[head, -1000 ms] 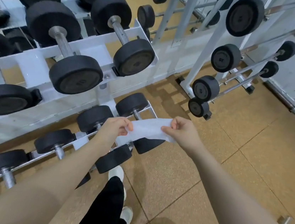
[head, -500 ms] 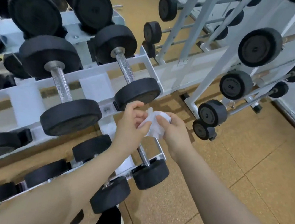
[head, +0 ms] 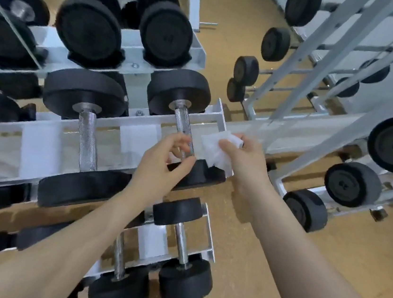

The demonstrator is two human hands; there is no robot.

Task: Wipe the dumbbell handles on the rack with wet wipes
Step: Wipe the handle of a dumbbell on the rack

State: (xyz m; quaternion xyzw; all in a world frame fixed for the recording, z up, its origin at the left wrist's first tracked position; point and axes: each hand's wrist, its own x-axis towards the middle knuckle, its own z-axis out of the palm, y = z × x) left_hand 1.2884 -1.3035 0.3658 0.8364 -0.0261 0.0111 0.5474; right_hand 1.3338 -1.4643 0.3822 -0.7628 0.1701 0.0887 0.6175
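I have just one view to work with, a wide-angle camera worn on the head, looking forward and steeply down. It sits close over the white dumbbell rack [head: 144, 120], which fills the left and centre, its tiers running away from the lens. Both forearms reach in from the bottom edge, and the left hand [head: 164, 159] and right hand [head: 241, 161] meet near the middle of the picture, at arm's length from the lens. To the right I look across the cork-coloured floor [head: 325, 258] toward a second white rack [head: 329, 66]. Straight lines bow toward the edges, and the top left corner is blurred.
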